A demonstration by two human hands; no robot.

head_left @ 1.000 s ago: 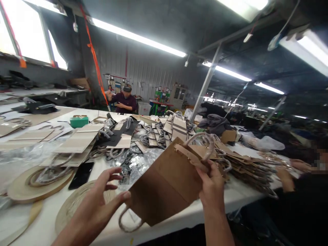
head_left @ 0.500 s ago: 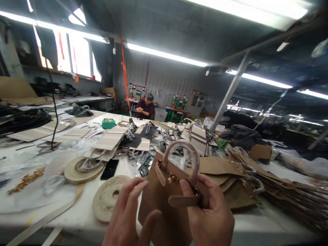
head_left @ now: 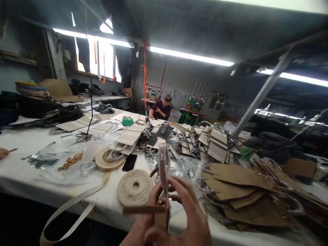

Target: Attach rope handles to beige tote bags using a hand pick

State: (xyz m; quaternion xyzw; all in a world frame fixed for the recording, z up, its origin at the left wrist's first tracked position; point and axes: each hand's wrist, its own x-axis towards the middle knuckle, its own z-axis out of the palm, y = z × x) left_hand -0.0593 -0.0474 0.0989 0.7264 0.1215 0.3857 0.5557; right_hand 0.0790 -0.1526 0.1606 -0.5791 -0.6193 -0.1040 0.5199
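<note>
Edge-on before me is a brown handbag panel [head_left: 167,204] with a rounded, plastic-wrapped handle [head_left: 163,165] on top. A short brown strap [head_left: 140,209] juts out to the left from its gold-coloured hardware. My left hand [head_left: 147,223] grips the panel from the left, its fingers partly hidden behind the strap. My right hand [head_left: 191,212] is curled round the right side, fingertips on the panel just below the handle. Close by on the left lies a roll of cream tape [head_left: 134,188].
Brown bag panels [head_left: 241,191] are stacked at right. Beyond lie a phone [head_left: 130,162], another tape roll [head_left: 102,160], gold-coloured hardware [head_left: 71,160] and grey panels [head_left: 217,143]. Another person's hand [head_left: 3,153] holds a thin strip at far left. A person [head_left: 162,109] works across the table.
The handbag panel has turned from face-on to edge-on. My left hand, apart from it before, now grips it. The view has swung left, bringing another person's hand in.
</note>
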